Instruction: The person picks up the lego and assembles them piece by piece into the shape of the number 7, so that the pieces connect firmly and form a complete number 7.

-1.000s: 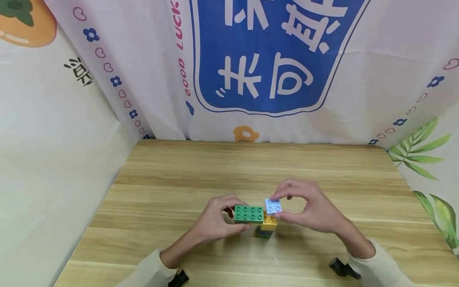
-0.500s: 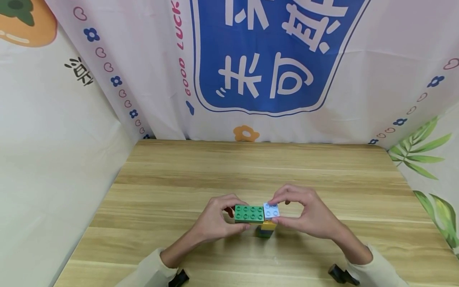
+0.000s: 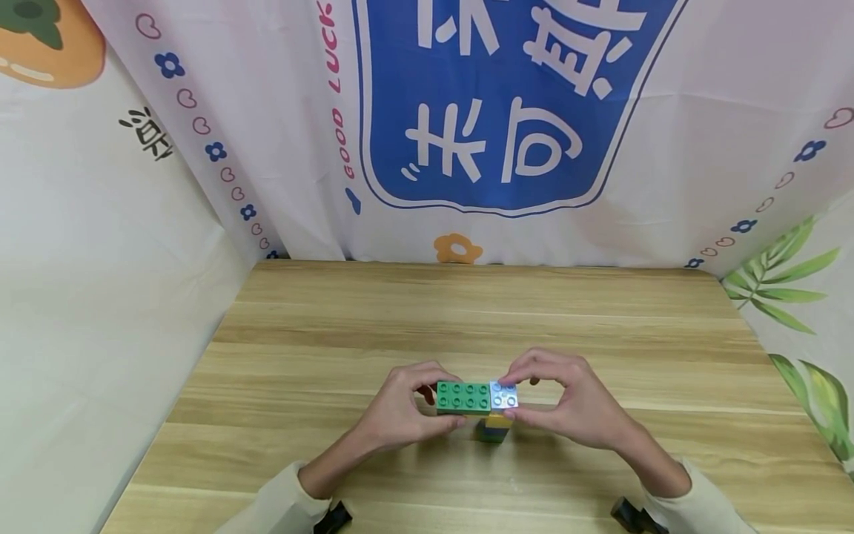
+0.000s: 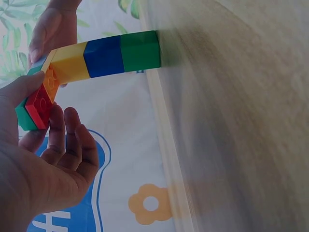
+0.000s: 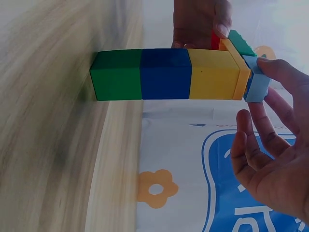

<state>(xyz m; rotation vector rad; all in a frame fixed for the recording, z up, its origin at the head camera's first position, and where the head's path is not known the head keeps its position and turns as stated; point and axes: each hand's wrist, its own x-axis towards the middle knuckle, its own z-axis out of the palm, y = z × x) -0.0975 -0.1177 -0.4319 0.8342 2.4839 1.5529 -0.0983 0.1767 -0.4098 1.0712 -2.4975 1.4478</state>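
A tower of toy building bricks stands on the table: a green brick [image 5: 117, 75] lowest, then a dark blue brick [image 5: 165, 74], a yellow brick [image 5: 215, 74] and a thin orange plate [image 5: 240, 72]. Under the long green top brick [image 3: 463, 397] a red brick [image 4: 39, 106] juts out to the left. My left hand [image 3: 405, 408] pinches the long green brick's end between thumb and fingers. On the tower's right top, my right hand [image 3: 567, 400] pinches a light blue brick [image 3: 503, 396] right beside the green one. Whether it sits fully down I cannot tell.
The wooden table [image 3: 480, 311] ends at a printed cloth [image 3: 320, 215] hanging behind it, with more cloth at both sides. Black straps [image 3: 634, 514] show by both sleeves near the front edge.
My right hand has brought the light blue brick left and down, from just off the tower to its top, level with the green brick. The left hand has stayed in place.
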